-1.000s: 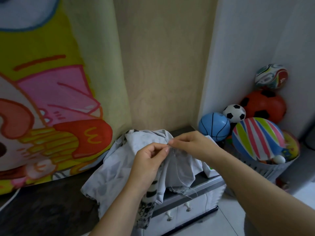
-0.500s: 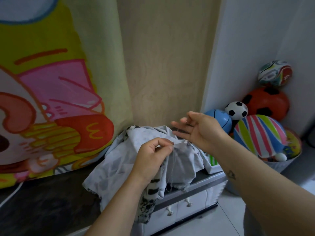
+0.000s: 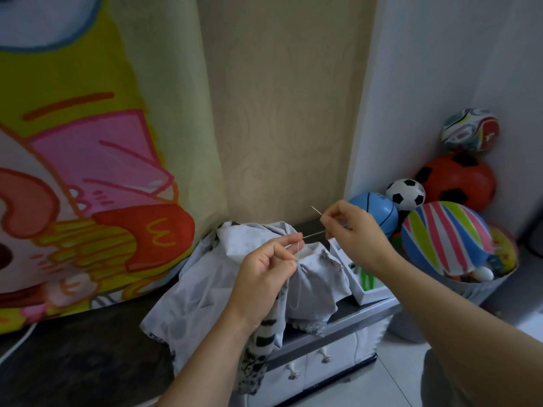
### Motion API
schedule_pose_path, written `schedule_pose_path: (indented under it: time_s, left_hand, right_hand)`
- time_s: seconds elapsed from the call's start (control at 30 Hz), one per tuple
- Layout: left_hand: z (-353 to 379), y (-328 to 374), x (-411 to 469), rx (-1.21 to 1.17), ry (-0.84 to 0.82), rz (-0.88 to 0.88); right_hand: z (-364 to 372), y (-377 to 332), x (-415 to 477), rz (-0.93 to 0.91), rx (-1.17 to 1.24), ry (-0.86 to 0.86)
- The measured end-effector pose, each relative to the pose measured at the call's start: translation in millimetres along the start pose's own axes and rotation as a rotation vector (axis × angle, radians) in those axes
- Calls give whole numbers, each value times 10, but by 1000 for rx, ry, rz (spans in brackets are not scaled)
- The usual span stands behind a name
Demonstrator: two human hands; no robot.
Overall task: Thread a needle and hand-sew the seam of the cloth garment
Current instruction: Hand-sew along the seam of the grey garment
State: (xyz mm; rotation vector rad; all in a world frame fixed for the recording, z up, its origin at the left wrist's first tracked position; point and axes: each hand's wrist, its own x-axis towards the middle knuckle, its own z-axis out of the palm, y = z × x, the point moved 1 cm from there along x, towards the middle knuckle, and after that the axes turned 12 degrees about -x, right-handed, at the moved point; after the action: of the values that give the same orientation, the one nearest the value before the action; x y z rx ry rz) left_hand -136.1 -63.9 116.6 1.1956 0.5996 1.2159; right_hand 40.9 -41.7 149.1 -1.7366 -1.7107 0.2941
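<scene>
A pale grey cloth garment (image 3: 211, 277) lies bunched on a dark counter top. My left hand (image 3: 264, 271) pinches a gathered fold of it at the seam. My right hand (image 3: 352, 233) is raised to the right of it and grips a thin needle (image 3: 316, 210) whose tip points up and left. A pale thread (image 3: 313, 234) runs taut from the cloth at my left fingertips to my right hand. A slack loop of thread (image 3: 296, 289) hangs below my left thumb.
A small white box (image 3: 367, 292) sits on the counter (image 3: 73, 362) just right of the garment. White drawers (image 3: 311, 368) are below. A basket (image 3: 476, 289) of several balls stands at the right by the wall. A cartoon banner (image 3: 88, 171) hangs at the left.
My right hand has left the cloth and moved up and right, drawing the needle and thread out until the thread is taut. My left hand has kept its pinch on the fold.
</scene>
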Motion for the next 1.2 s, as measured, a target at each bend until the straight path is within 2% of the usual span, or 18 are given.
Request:
schedule_pose_path:
  time_s: [0.07, 0.1, 0.2, 0.3, 0.43, 0.53, 0.67, 0.73, 0.8, 0.9, 0.97, 1.07, 1.2]
  left_hand:
    - [1, -23, 6, 32, 3, 11]
    - [5, -31, 6, 50, 7, 18]
    - [5, -50, 11, 86, 7, 33]
    - [5, -57, 18, 119, 17, 45]
    - [-12, -64, 23, 119, 31, 50]
    - [-15, -68, 19, 39, 26, 21]
    - [-34, -74, 18, 53, 30, 0]
    - [-34, -84, 25, 70, 40, -19]
    - [-28, -98, 30, 105, 57, -21]
    - [-30, -122, 30, 116, 77, -24]
    - [-40, -125, 29, 113, 81, -33]
    - [-52, -118, 31, 116, 88, -44]
    - [-54, -101, 42, 135, 97, -62]
  right_hand:
    - [-56, -92, -25, 87, 270, -87]
    - [-73, -133, -38, 115, 329, -162]
    - [-87, -226, -92, 109, 214, -427]
    - [-75, -281, -147, 127, 272, -546]
    - [-51, -257, -124, 200, 451, -465]
    - [-62, -234, -65, 384, 762, -388]
    - [-127, -221, 31, 639, 1280, -106]
    - [-127, -209, 61, 620, 1428, 33]
    - [-95, -196, 71, 507, 1353, 110]
    - [-70, -168, 48, 279, 755, 210]
    - [-66, -169, 40, 158, 513, 202]
    - [-44, -139, 52, 99, 383, 163]
    - [-37, -127, 60, 101, 351, 117]
